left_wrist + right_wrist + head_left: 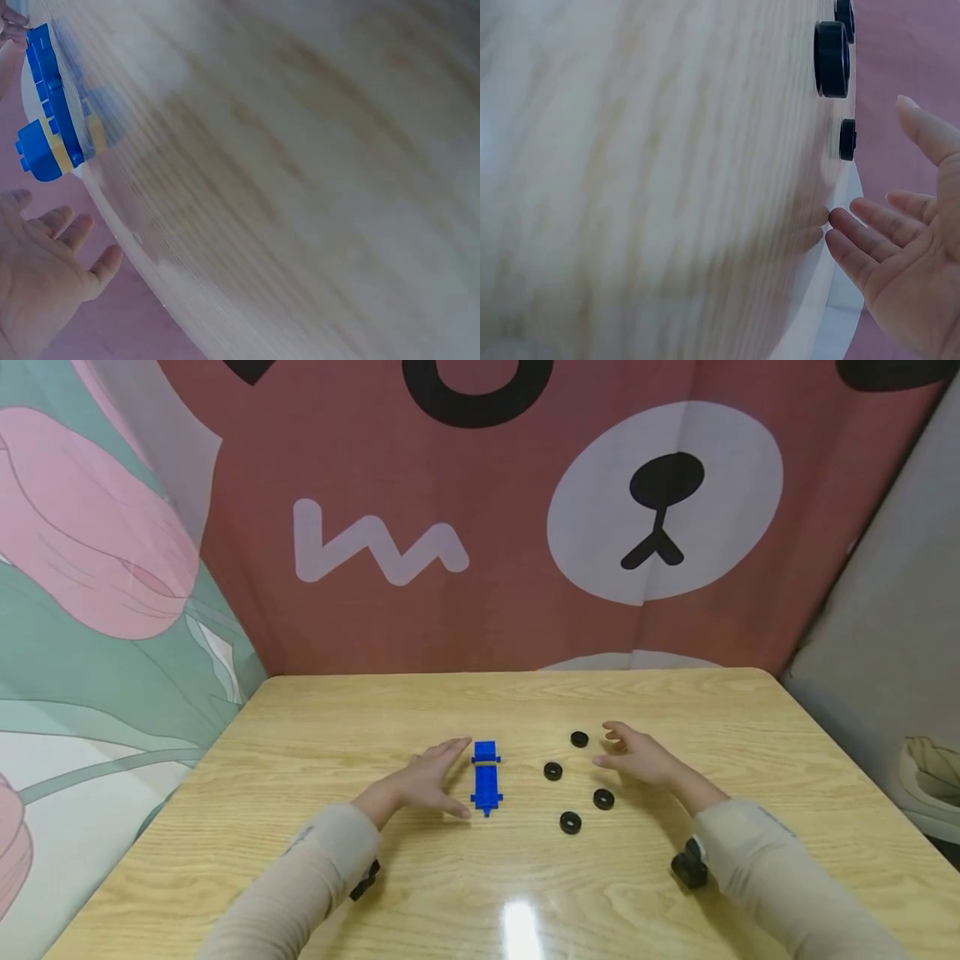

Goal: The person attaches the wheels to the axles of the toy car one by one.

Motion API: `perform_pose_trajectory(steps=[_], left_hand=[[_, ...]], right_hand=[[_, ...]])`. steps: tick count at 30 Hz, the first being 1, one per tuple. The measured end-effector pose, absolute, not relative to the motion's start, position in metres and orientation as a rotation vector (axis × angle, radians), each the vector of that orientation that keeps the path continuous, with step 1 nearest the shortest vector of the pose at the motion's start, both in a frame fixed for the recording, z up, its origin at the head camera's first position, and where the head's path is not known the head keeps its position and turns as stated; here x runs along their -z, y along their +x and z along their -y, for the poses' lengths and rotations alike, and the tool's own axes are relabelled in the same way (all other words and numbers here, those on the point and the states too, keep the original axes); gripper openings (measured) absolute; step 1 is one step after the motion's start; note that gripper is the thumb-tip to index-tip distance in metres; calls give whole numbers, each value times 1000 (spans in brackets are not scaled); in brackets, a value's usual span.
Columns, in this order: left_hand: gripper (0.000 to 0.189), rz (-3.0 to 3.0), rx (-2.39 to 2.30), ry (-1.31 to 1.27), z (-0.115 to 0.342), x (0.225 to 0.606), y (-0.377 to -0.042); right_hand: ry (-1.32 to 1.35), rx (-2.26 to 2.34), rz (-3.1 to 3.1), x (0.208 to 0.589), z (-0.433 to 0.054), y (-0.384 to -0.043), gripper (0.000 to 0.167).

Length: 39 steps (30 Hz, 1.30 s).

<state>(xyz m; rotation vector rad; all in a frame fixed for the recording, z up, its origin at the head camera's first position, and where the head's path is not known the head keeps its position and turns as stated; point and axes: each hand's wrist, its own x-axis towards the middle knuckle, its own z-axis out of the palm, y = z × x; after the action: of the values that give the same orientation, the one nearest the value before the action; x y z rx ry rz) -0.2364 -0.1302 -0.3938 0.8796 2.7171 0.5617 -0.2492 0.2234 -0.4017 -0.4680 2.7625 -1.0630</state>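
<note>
A blue toy vehicle base (487, 787) built like a studded brick plate lies on the table, with small side pegs and a raised blue block (485, 750) at its far end. A yellow layer (55, 141) shows under that block in the left wrist view. Just left of the base, my left hand (427, 783) spreads its fingers and thumb, holding nothing. To the right lie several black toy wheels (570, 822). My right hand (639, 757) is beside the farthest wheel (579, 739), fingers loosely bent and nothing in them; its fingertips (840, 217) come close over the tabletop.
The light wood table (300, 718) ends at a hanging cloth (420, 627) with a bear print. A flowered cloth (112, 610) hangs on the left. Dark wrist devices (688, 865) sit below both sleeves. A pale container (930, 768) stands beyond the table's right edge.
</note>
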Motion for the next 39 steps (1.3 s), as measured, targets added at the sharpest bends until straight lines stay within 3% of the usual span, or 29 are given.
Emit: perform_pose_trajectory(steps=[27,39], left_hand=[[116,-2683,-498,960,117,399,-240],[117,-2728,-422,966,110,402,-240]], right_hand=[[-619,947,-2776,405,-200,-274,59],[-664,832,-2795,403,-193,-280,46]])
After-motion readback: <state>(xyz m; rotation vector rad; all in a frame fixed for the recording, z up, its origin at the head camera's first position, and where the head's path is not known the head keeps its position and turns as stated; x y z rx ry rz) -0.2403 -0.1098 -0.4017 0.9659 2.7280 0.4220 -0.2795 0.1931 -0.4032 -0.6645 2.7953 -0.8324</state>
